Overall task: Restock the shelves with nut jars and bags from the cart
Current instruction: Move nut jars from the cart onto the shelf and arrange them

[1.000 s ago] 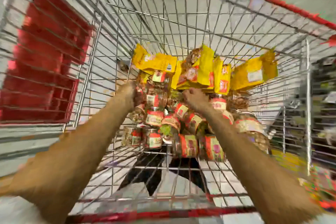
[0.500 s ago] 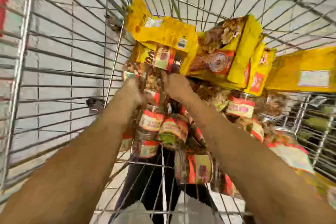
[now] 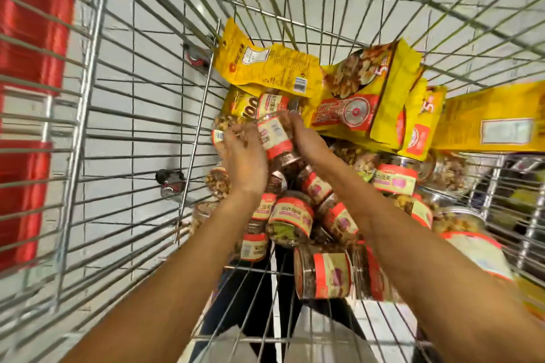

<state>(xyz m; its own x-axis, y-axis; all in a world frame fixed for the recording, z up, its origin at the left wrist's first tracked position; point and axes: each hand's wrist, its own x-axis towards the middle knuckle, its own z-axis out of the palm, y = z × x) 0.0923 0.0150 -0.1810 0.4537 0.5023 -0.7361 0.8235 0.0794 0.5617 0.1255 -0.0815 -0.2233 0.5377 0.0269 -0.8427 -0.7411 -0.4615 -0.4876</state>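
Both hands reach into the wire cart [image 3: 88, 97] and clasp one nut jar [image 3: 274, 138] between them: left hand [image 3: 244, 156] against its left side, right hand [image 3: 306, 144] curled round its right. The jar is tilted, its long axis running far-to-near, over the jar pile [image 3: 295, 215] and just near the yellow bags [image 3: 354, 91].

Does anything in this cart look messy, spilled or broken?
Nothing looks spilled or broken. The nut jars lie tumbled on their sides in a heap, and the yellow bags slump crookedly against the cart wall. The right hand grips one jar.
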